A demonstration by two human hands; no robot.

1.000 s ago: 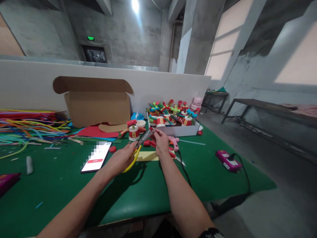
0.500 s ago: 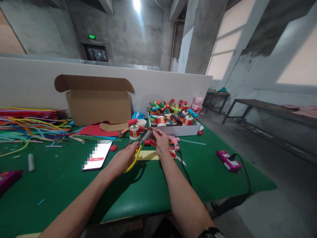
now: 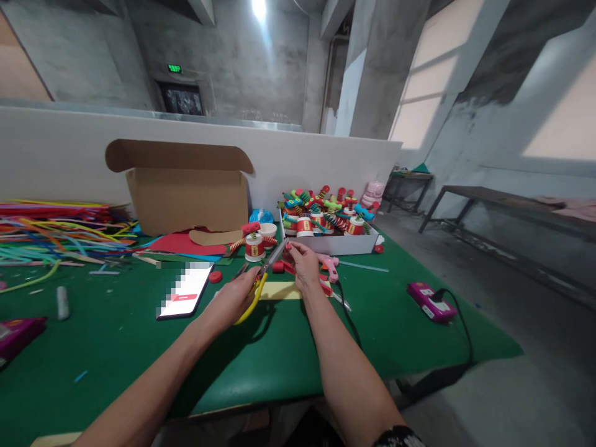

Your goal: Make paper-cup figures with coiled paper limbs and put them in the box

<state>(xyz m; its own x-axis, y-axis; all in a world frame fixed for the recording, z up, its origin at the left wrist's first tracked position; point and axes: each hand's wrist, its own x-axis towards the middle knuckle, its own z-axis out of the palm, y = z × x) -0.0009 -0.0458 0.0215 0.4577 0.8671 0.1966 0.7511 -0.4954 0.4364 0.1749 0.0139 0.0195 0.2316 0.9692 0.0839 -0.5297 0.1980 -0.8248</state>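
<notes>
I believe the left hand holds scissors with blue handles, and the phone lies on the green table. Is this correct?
Not fully: the scissors in the left hand have yellow handles, not blue, as the head view shows. The phone does lie on the green table.

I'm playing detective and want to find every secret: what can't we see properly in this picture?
All in the head view:
- Red piece: small, partly hidden by the right hand, so its full shape is unclear.
- Scissors: the left hand covers part of the handles.
- Phone: blocky blurring hides part of the screen.
- Cup: label writing too small to read.
- Purple box: cut off by the picture's left edge.
</notes>
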